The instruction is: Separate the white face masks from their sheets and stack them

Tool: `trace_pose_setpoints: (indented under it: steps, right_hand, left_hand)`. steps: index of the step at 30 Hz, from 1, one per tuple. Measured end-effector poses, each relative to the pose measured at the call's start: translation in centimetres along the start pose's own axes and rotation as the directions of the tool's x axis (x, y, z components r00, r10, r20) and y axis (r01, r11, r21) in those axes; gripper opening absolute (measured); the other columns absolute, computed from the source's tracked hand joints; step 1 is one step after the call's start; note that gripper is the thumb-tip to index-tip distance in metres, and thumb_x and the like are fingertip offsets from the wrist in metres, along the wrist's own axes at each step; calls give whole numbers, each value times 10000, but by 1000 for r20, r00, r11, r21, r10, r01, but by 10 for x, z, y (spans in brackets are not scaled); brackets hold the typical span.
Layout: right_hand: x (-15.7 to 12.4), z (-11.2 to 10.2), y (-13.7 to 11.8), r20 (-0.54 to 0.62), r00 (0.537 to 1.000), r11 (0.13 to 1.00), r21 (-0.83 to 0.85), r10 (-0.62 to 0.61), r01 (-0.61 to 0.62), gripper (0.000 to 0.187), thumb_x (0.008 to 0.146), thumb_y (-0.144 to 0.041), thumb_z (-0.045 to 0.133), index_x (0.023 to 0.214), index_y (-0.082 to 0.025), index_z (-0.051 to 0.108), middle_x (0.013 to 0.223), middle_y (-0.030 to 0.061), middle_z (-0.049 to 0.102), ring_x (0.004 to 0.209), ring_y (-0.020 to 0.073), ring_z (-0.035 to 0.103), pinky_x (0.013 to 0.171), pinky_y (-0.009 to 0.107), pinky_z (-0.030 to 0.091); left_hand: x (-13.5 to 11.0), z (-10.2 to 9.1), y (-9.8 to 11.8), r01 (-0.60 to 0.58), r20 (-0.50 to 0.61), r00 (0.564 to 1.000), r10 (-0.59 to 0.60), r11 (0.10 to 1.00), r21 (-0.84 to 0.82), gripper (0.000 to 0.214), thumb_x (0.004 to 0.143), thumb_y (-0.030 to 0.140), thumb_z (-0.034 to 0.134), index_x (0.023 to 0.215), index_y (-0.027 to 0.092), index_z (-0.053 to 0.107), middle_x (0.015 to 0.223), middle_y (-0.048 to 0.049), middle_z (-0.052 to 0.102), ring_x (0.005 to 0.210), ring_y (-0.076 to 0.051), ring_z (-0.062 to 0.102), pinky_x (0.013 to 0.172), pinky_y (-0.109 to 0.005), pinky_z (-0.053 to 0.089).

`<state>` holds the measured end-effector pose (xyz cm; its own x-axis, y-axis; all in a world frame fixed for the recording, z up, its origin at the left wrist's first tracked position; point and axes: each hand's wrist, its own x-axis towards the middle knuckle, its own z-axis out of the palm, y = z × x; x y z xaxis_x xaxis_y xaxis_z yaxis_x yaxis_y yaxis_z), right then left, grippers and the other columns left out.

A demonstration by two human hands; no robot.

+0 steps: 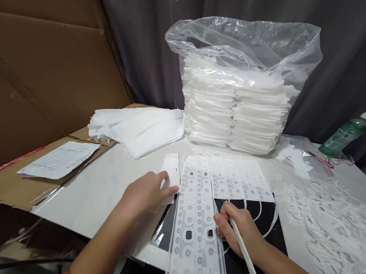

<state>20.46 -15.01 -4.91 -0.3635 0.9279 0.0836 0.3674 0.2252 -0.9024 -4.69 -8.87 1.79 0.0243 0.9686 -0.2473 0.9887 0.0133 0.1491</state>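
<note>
My left hand (146, 190) is closed on a narrow white strip (172, 165) with a small cut-out, its fingers curled over the strip's right edge. Right of it lies a long white sheet (191, 263) patterned with grey circles and square holes, in translucent edging. A second patterned white piece (240, 178) adjoins its upper right. My right hand (239, 231) grips a long, thin whitish stick (250, 268) that slants down toward the front edge. Its fingertips are beside the sheet's right edge; whether they touch it, I cannot tell. Black material (275, 258) lies beneath.
A clear plastic bag (232, 108) of stacked white cloth-like pieces stands behind. White fabric (146, 126) lies left of it, a paper (61, 159) on cardboard further left. Tangled white loops (337, 235) cover the right side. A green bottle (345, 135) leans at back right.
</note>
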Motion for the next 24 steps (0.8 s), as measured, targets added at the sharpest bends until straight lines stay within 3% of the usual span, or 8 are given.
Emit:
trace_pose_setpoints:
  steps: [4,10,14,16,19,22,24]
  right_hand:
    - [0,-1,1,-3,1000,1000,-19,-15,15,316,941,-400,409,683,-239,324,544,-34,511,502,134,531,513,251,417]
    - [-1,-1,0,-2,1000,999,48,-16,16,312,938,-421,408,696,-238,337,557,-42,511,528,132,552,548,256,449]
    - [7,-4,-3,-90,978,951,267,186,-156,298,922,-545,378,894,-248,381,591,-70,537,536,137,595,486,234,471]
    - [14,-7,-3,-76,954,906,343,291,-249,351,909,-601,352,922,-251,381,659,-61,565,518,125,603,434,215,470]
    - [28,-14,-1,10,920,866,335,391,-372,379,907,-590,381,815,-225,422,762,-10,622,518,104,620,421,196,479]
    - [41,-21,-1,7,900,869,257,436,-423,337,906,-517,446,771,-210,489,759,27,667,555,117,636,427,191,477]
    - [47,-25,-5,-30,901,887,191,433,-421,294,899,-454,488,742,-207,517,727,30,683,610,134,655,472,204,495]
  left_hand:
    - [-8,12,10,109,-127,986,-104,994,31,322,838,461,468,976,173,507,893,-132,620,772,-296,616,566,-331,407]
    - [-2,8,-16,8,-68,997,-34,937,-349,280,786,297,506,1031,216,398,869,-42,620,718,-199,620,565,-271,447]
    - [-2,-8,-44,10,7,1000,-8,923,-384,366,735,350,535,1061,212,442,858,-35,621,732,-208,622,570,-279,472]
    - [-1,-15,-44,-35,-57,998,19,958,-286,389,728,413,555,1050,199,505,998,-85,621,883,-253,617,700,-336,496]
    - [3,-18,-14,-278,-106,959,264,948,-154,400,804,505,504,1062,205,562,1134,-102,597,1025,-268,576,836,-369,466]
    - [8,-9,36,-512,97,853,514,858,-41,295,855,443,491,1023,219,583,1011,-67,643,889,-231,611,712,-315,468]
    - [12,2,61,-549,141,828,542,836,14,182,813,350,548,882,190,601,879,-71,649,782,-240,612,636,-310,438]
